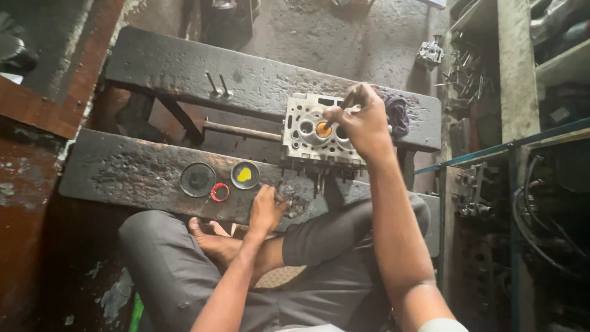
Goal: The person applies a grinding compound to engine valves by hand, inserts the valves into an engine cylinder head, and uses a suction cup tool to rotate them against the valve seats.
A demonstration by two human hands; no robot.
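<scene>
Your right hand (362,120) is closed in a pinching grip on a thin dark stick-like tool (345,103), its lower end resting in or just at the orange-coated port (323,129) of the pale metal cylinder head (307,132). The head lies across the gap between two blackened planks, its far side on the far plank (184,77) and its near edge on the near plank (123,175). Your left hand (267,209) rests on the near plank, fingers loosely curled and holding nothing that can be seen.

Near the left hand sit a small round tin with yellow paste (245,174), a red ring (220,192) and a dark round lid (198,179). Two loose valves (219,86) lie on the far plank; a purple rag (397,114) lies just beside the head.

Risk, as judged: the head bridges a gap and is not steadied by your free hand, so pressure from the tool could rock or shift it. The open tin stands close to your left wrist and could be knocked, spilling the paste. The valves could roll off the plank.

The planks serve as your table; they are oil-stained and charred-looking. The concrete floor (344,37) is grimy, with metal parts heaped at the right beside a shelf frame (516,67)
</scene>
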